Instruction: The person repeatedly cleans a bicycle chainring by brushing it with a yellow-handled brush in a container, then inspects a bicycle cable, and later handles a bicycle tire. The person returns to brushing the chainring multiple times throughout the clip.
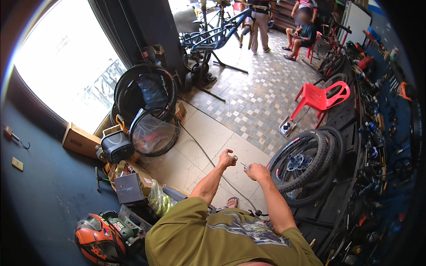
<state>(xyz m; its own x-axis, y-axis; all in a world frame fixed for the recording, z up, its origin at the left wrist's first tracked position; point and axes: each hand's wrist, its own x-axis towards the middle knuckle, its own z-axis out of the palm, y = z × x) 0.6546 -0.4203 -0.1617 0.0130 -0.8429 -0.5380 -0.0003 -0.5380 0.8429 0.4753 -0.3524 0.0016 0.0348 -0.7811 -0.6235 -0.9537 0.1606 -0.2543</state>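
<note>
Both my arms reach forward over the tiled floor, hands close together but apart. My left hand (226,159) is closed on a small round metallic part (235,158), too small to name. A little to its right, my right hand (256,172) is closed round a thin metal tool (244,165); only its slim tip shows, pointing toward the left hand, and the rest lies hidden in the fingers. Just right of that hand, bicycle wheels with knobby tyres (306,166) lean in a stack.
A grey hose (202,148) runs across the floor. Wheel rims (153,133), boxes (128,188) and an orange helmet (95,237) crowd the left. Ahead are a red chair (321,97), a blue bicycle frame (217,37) and several people. Tools line the right wall (392,111).
</note>
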